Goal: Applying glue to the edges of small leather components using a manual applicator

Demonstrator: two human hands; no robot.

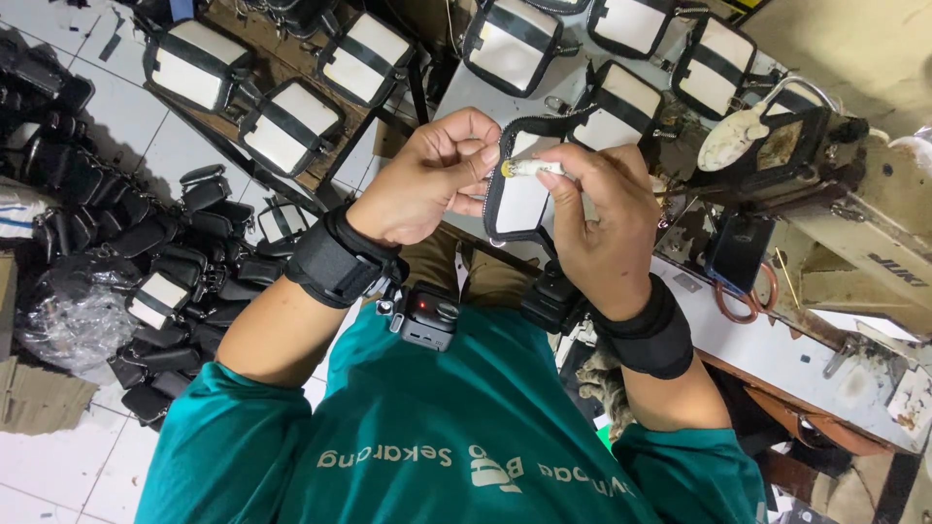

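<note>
1. Head view, upper centre of the frame: the left hand [427, 180] pinches the zipper edge of a small black-trimmed white fabric pouch [522, 194].
2. The right hand [602, 228] grips a slim pale stick-shaped tool [534, 168], its tip at the zipper.
3. Risk: the tip may slip and mark the white panel.
4. Risk: a loose pinch may drop the pouch toward the grey worktable [777, 354].

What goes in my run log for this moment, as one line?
left hand: pinches pouch edge | right hand: holds small white tool at zipper | sewing machine: right
</note>
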